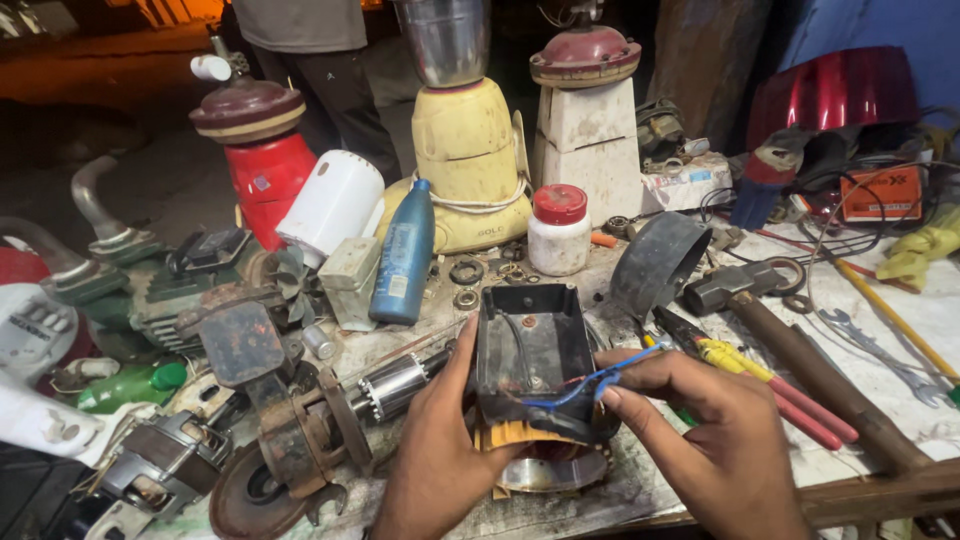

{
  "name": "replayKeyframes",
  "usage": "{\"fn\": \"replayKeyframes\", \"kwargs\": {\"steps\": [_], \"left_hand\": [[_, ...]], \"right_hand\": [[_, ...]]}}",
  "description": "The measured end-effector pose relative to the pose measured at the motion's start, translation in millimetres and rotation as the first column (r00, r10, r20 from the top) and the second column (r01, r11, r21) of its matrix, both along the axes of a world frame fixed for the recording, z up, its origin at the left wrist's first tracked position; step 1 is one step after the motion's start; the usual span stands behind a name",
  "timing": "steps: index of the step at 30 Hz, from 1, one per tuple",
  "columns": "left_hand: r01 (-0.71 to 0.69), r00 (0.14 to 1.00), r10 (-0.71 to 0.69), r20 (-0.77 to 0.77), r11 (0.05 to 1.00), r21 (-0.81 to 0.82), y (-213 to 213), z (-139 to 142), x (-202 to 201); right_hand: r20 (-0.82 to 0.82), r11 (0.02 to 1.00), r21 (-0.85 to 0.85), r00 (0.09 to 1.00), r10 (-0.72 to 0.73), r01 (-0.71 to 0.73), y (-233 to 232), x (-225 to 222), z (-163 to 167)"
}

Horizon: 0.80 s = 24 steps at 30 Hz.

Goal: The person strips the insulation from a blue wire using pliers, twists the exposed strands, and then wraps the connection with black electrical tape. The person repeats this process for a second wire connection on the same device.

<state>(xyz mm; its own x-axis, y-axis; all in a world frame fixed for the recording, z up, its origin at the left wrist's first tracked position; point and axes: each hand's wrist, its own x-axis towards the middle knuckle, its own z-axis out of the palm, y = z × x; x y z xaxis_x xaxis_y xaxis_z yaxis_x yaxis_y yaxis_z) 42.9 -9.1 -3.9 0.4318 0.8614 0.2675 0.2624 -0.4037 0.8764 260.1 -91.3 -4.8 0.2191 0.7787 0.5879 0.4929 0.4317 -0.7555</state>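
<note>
My left hand (437, 445) grips the left side of a black plastic housing (528, 355), open side up, with wires and a yellow part at its bottom. My right hand (712, 425) pinches a blue wire (585, 385) that runs out of the housing's right edge. Under the housing lies a round metal motor part (550, 470). A rusty motor with a silver rotor shaft (385, 385) sits just left of my left hand.
Several mixer bases stand at the back: red (262, 165), yellow (465, 165), white (590, 130). A blue bottle (405, 255), a red-lidded white jar (558, 230), a hammer (800, 350), red-handled pliers (790, 400), a spanner (880, 355) and a person's legs (330, 80) surround the bench.
</note>
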Motion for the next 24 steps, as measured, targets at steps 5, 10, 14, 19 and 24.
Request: {"fn": "replayKeyframes", "kwargs": {"steps": [5,10,14,19,24], "left_hand": [[-0.034,0.999,0.027,0.022,0.886,0.463,-22,12,0],[-0.101,0.993,0.008,0.116,0.556,0.825,-44,5,9],[-0.133,0.968,-0.085,0.235,0.619,0.774,-45,-7,9],[-0.142,0.962,-0.052,0.269,0.743,0.654,-49,-9,10],[-0.158,0.969,0.003,0.246,0.772,0.616,-56,-7,17]], "right_hand": [[0.144,0.979,0.203,0.989,-0.032,0.002,-4,-4,-1],[0.183,0.971,0.219,0.981,0.057,-0.098,-9,-14,-7],[0.188,0.972,0.214,0.981,0.052,-0.092,-10,-9,-12],[0.108,0.98,0.031,0.976,0.19,-0.194,-10,6,-12],[0.177,0.997,-0.052,0.982,0.072,-0.064,-16,18,-1]]}}
